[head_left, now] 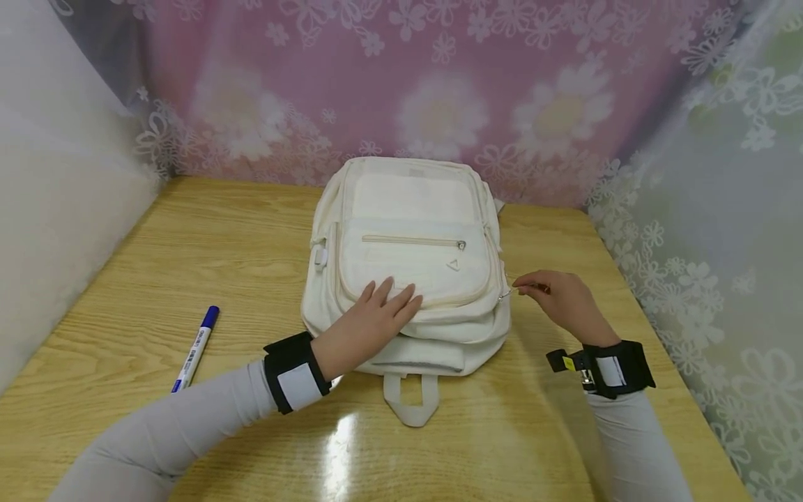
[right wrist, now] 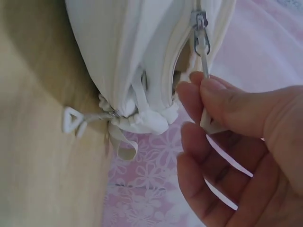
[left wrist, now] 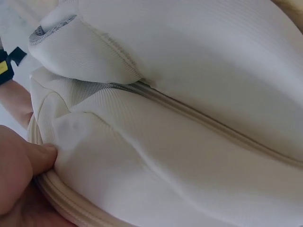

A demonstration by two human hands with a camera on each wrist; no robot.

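Note:
A cream backpack [head_left: 410, 199] lies on its back on the table, its top handle [head_left: 410, 411] toward me. Across its front, the left hand [head_left: 370, 331] rests with fingers spread. Up close in the left wrist view, the thumb [left wrist: 45, 158] presses the fabric beside a zipped edge. At the bag's right side, the right hand [head_left: 564, 303] pinches a zipper pull [right wrist: 205, 66] between thumb and forefinger. The metal slider [right wrist: 200, 21] sits on a zipper track, with a gap showing beside it. Another pull, with a white triangle [right wrist: 72, 120], hangs nearby.
A white marker with a blue cap [head_left: 196, 348] lies left of the bag on the wooden table [head_left: 238, 244]. Pink flowered cloth [head_left: 376, 90] hangs behind, and pale curtains [head_left: 709, 279] border both sides. A buckle [head_left: 320, 258] sits on the bag's left side.

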